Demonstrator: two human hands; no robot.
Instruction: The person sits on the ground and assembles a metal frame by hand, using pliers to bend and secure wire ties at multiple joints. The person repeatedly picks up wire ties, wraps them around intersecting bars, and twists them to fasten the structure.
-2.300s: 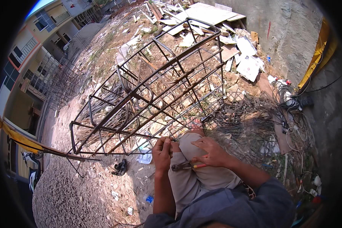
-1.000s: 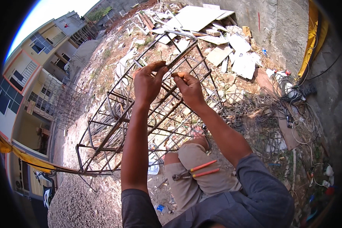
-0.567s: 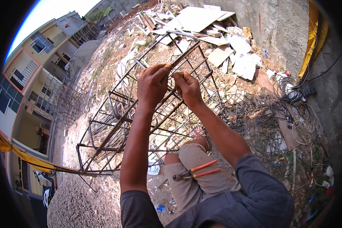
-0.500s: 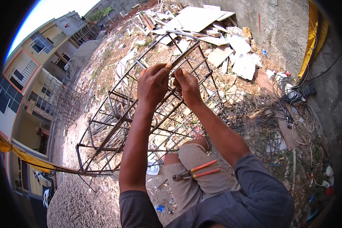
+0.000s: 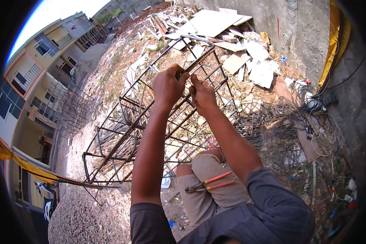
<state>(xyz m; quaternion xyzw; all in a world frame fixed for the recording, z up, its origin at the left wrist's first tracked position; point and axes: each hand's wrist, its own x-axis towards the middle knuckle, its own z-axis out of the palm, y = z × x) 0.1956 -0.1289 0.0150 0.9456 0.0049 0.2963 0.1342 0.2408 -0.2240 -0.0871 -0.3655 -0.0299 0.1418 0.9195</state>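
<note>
Head view: a multi-storey building [image 5: 28,61] with balconies fills the left side, bent by the lens, and a rough grey wall [image 5: 309,36] closes off the upper right. A heap of gravel [image 5: 89,215] spreads across the lower left. In the middle, in front of the person, a long cage of dark steel bars [image 5: 133,126] runs diagonally from the left up toward the upper right, above rubble-strewn ground and more loose rods. Past its far end lies a pile of broken white boards [image 5: 211,21], by the wall. A tangle of thin rods [image 5: 256,118] lies to the right of the cage, near coiled cables [image 5: 309,95]. A yellow sheet [image 5: 335,44] hangs at the right rim.

The person's beige shorts [image 5: 195,199] show below, knees together. Both hands are raised over the upper part of the cage, close to one of its long bars. The left hand [image 5: 168,85] has its fingers bent toward the thumb; the right hand [image 5: 204,95], just beside it, does likewise, fingertips facing. Whether either grips a wire or a bar, I cannot tell. Pincers with red-orange handles [image 5: 218,177] lie across the thighs, handles spread, head toward the left. Smallest is a blue scrap [image 5: 171,223] on the ground.
</note>
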